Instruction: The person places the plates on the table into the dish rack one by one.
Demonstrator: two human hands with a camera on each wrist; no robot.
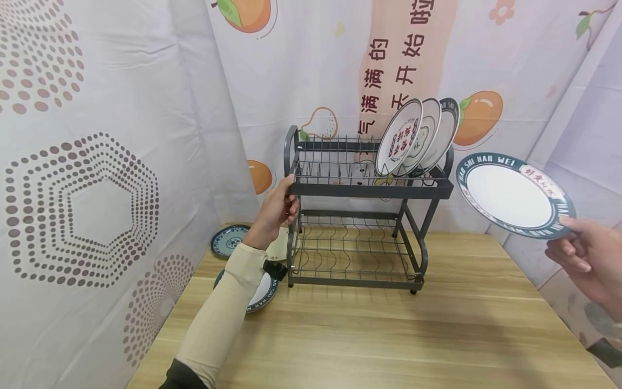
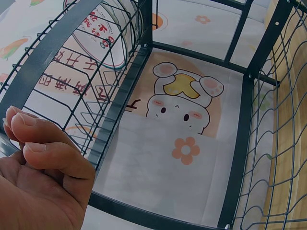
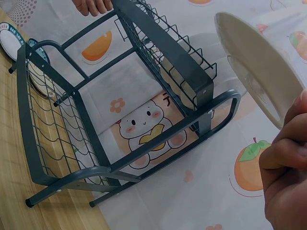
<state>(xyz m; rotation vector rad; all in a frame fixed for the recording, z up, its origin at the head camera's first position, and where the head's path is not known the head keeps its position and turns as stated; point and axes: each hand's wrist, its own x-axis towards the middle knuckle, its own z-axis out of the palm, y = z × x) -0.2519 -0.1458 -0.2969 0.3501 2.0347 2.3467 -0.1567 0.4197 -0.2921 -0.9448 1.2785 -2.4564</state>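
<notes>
A two-tier dark metal dish rack stands on the wooden table. My left hand grips the front left corner of its upper tier, fingers curled at the rail, as the left wrist view also shows. Off to the rack's right, my right hand pinches the edge of a white plate with a green lettered rim, held up in the air. The right wrist view shows that plate's pale underside. Three plates lean upright at the right end of the upper tier.
Left of the rack, a blue-patterned plate, a cream dish and a green-rimmed plate lie on the table, partly behind my left forearm. A printed curtain hangs behind and at the sides. The rack's lower tier is wire.
</notes>
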